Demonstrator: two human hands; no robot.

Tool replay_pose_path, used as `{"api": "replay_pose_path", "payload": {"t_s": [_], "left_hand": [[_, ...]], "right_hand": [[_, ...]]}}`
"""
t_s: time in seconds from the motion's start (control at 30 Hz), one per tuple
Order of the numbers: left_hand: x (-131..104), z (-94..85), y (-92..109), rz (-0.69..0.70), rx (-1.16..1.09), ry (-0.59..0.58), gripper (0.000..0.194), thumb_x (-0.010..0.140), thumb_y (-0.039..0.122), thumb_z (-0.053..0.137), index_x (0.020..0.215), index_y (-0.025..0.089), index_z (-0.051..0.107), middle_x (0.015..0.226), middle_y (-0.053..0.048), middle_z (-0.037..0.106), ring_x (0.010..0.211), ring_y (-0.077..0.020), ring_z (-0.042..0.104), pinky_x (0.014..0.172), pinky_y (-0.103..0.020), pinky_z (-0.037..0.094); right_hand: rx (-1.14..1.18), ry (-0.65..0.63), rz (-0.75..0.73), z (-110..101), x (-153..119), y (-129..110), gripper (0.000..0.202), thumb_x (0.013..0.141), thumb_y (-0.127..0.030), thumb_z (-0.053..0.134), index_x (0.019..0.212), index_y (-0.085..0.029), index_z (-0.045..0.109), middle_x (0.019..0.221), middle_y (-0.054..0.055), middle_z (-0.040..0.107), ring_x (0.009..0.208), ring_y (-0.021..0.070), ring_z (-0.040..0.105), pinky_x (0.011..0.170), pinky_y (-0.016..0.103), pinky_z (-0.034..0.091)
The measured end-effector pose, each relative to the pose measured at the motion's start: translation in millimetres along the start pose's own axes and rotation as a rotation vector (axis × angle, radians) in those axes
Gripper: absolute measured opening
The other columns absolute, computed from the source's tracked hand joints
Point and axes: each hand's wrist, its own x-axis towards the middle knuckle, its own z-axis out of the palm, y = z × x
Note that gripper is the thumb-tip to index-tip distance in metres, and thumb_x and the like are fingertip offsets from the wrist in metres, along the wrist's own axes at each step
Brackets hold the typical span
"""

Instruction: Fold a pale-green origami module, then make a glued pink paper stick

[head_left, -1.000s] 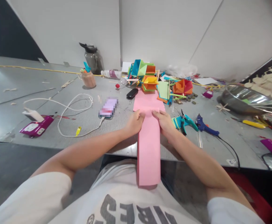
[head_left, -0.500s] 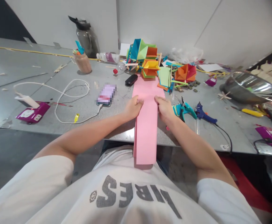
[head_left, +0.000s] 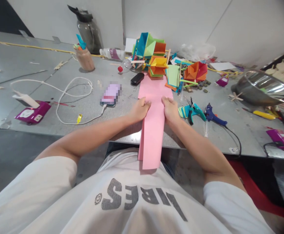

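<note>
Pink paper [head_left: 153, 130], folded lengthwise into a long strip, runs from the table over its front edge toward the white shirt. Its layers stand slightly apart at the lower end. My left hand [head_left: 141, 110] grips the left side of the paper, thumb on top. On the right side my right hand [head_left: 170, 110] pinches it at about the same height. The paper's wider far part lies flat on the table, just in front of a colourful folded-paper structure [head_left: 150, 50].
A phone [head_left: 111, 94] on a white cable lies left, beside a black case [head_left: 137, 79]. Teal pliers [head_left: 193, 112], a blue glue gun [head_left: 214, 116] and a metal bowl [head_left: 259, 91] are to the right. A jug [head_left: 89, 34] stands behind.
The view has shifted slightly. Both hands keep hold of the pink paper, and its lower end now curves and narrows a little, with the layers further apart.
</note>
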Motion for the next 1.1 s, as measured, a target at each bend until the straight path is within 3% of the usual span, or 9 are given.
{"api": "replay_pose_path", "payload": {"t_s": [0.2, 0.47, 0.67, 0.87, 1.1], "left_hand": [[-2.2, -0.9, 6.2, 0.051, -0.038, 0.007, 0.030, 0.112, 0.019, 0.061, 0.083, 0.023, 0.058, 0.083, -0.002, 0.067, 0.077, -0.0196, 0.060, 0.074, -0.036, 0.042], [7.0, -8.8, 4.6, 0.038, -0.047, 0.022, 0.036, 0.113, 0.020, 0.057, 0.078, 0.023, 0.051, 0.074, 0.003, 0.054, 0.071, -0.0150, 0.050, 0.068, -0.034, 0.035], [2.9, -8.9, 7.6, 0.112, 0.045, 0.091, 0.042, 0.117, 0.026, 0.055, 0.076, 0.025, 0.047, 0.075, 0.000, 0.056, 0.074, -0.0186, 0.053, 0.073, -0.037, 0.036], [-3.5, -7.1, 9.7, 0.104, 0.072, 0.120, 0.039, 0.118, 0.031, 0.057, 0.081, 0.026, 0.049, 0.081, -0.002, 0.060, 0.080, -0.0230, 0.059, 0.087, -0.040, 0.047], [-0.4, -5.9, 9.4, 0.071, 0.071, 0.115, 0.042, 0.118, 0.028, 0.057, 0.078, 0.027, 0.045, 0.077, -0.002, 0.058, 0.077, -0.0226, 0.057, 0.083, -0.041, 0.045]], "right_hand": [[0.056, -0.135, 0.093, -0.9, -9.6, -19.1, 0.047, 0.066, -0.051, 0.106, 0.094, -0.024, 0.080, 0.093, 0.002, 0.085, 0.082, 0.0224, 0.077, 0.081, 0.039, 0.067], [0.031, -0.147, 0.077, 2.7, -16.2, -24.1, 0.049, 0.058, -0.052, 0.110, 0.086, -0.025, 0.080, 0.088, 0.001, 0.083, 0.081, 0.0213, 0.074, 0.083, 0.039, 0.064], [0.024, -0.151, 0.080, 3.5, -15.4, -21.4, 0.052, 0.065, -0.060, 0.106, 0.092, -0.025, 0.078, 0.089, 0.001, 0.081, 0.082, 0.0219, 0.075, 0.084, 0.039, 0.065], [-0.024, -0.056, 0.020, 1.0, -6.3, -19.7, 0.058, 0.077, -0.071, 0.097, 0.077, -0.027, 0.058, 0.073, -0.005, 0.062, 0.067, 0.0157, 0.060, 0.070, 0.032, 0.057], [-0.079, -0.031, -0.012, -3.2, -2.7, -15.8, 0.061, 0.073, -0.077, 0.098, 0.073, -0.026, 0.065, 0.069, -0.001, 0.065, 0.066, 0.0169, 0.058, 0.065, 0.034, 0.053]]}}
